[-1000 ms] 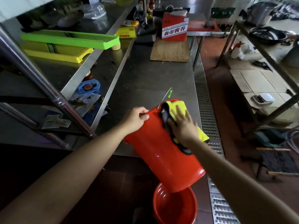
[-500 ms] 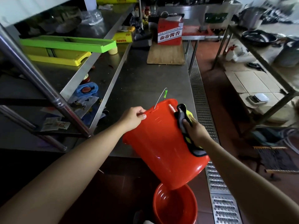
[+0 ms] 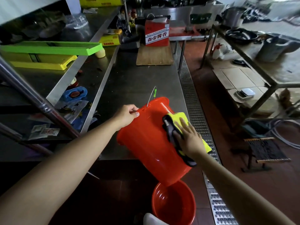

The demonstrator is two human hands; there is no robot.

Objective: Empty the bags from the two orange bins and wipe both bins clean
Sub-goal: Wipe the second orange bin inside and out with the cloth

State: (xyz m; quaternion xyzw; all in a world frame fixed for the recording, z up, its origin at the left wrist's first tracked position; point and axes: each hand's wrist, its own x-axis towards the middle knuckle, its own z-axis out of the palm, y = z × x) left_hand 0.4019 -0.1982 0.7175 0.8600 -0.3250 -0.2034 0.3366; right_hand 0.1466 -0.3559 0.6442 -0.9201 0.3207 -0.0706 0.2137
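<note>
An orange bin [image 3: 146, 138] is tilted on its side over the front edge of the steel counter [image 3: 138, 82], mouth pointing away, wire handle sticking up. My left hand [image 3: 126, 115] grips its rim on the left. My right hand [image 3: 189, 138] presses a yellow and dark grey cloth [image 3: 180, 118] flat against the bin's outer wall, fingers spread. A second orange bin [image 3: 173, 203] stands upright and open on the floor just below the tilted one; I see no bag in it.
A red carton [image 3: 156, 32] stands on a wooden board [image 3: 154, 56] at the counter's far end. Green and yellow trays [image 3: 48, 52] lie on the left shelf. A metal floor drain grate [image 3: 194, 111] runs along the counter's right side. A steel rack [image 3: 253, 62] stands at right.
My right hand slid the cloth back onto the upper side of the bin wall, fingers now flat and spread. The left hand kept its grip on the rim; the bin stayed tilted.
</note>
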